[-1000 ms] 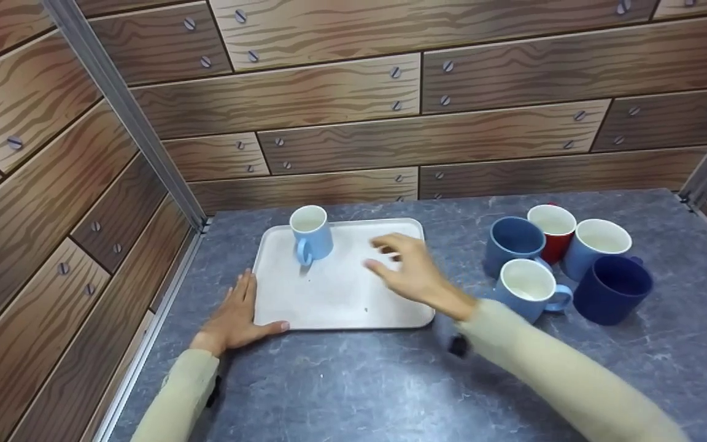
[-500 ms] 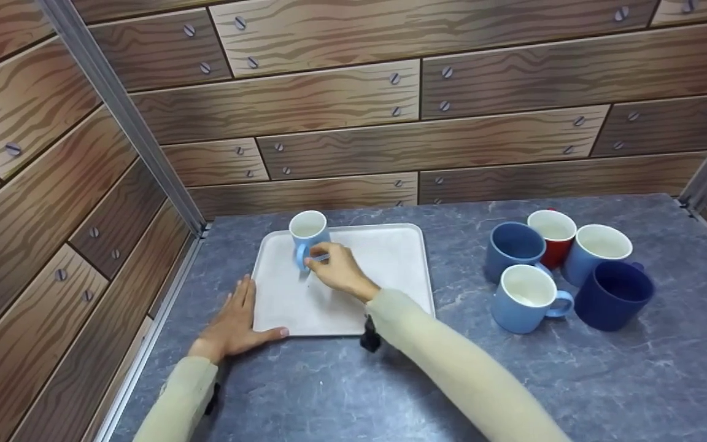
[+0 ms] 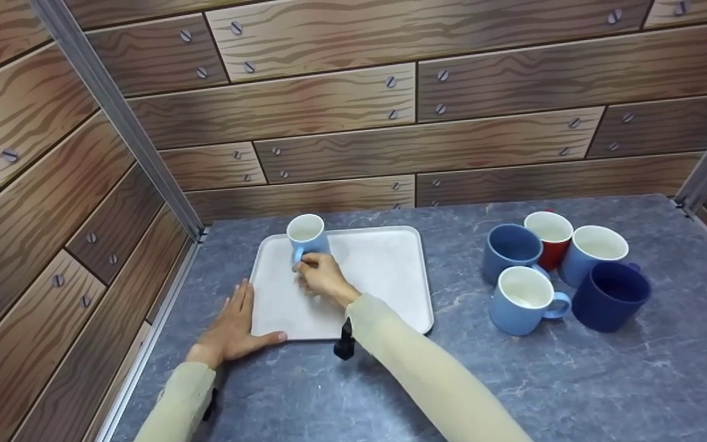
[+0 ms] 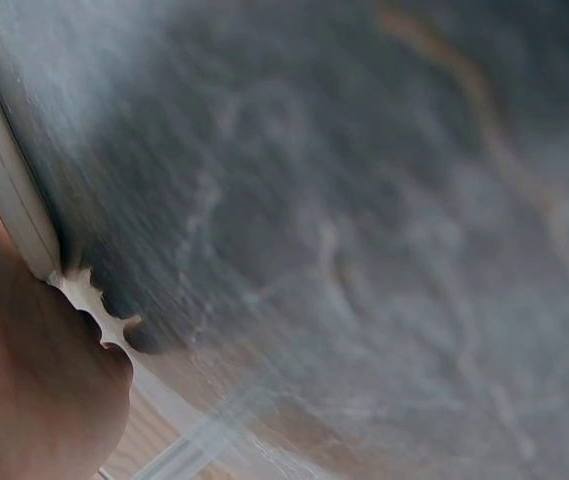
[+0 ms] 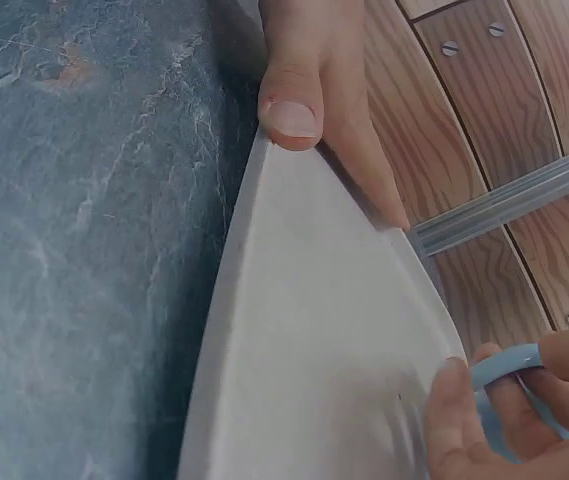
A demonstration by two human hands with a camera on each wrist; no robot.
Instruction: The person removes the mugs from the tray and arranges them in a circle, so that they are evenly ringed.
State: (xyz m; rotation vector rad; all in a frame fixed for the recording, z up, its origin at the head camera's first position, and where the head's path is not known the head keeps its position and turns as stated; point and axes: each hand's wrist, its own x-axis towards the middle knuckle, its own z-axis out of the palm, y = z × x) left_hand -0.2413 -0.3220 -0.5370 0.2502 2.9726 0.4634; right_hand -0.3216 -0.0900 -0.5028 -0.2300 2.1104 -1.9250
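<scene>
A light blue mug (image 3: 316,244) with a white inside stands upright at the back left of a white tray (image 3: 381,273). My right hand (image 3: 324,276) is at the front of the mug and pinches its handle. In the right wrist view, the fingers curl round the blue handle (image 5: 509,362), while most of the mug's body is hidden. My left hand (image 3: 227,329) rests at the tray's front left corner, fingers straight along the left side and thumb on the front edge. The left wrist view shows only part of that hand (image 4: 39,385) against the tray rim (image 4: 9,170).
Right of the tray stand several mugs close together: a mid-blue one (image 3: 494,261), a red one (image 3: 553,252), a light blue one (image 3: 574,270), another light blue one (image 3: 513,313) and a dark blue one (image 3: 605,307). Wood-patterned walls (image 3: 341,153) border the grey marbled table (image 3: 402,393).
My right hand has moved left across the tray, from above its right half to the light blue mug's handle, and has taken hold of it. My left hand stays at the tray corner.
</scene>
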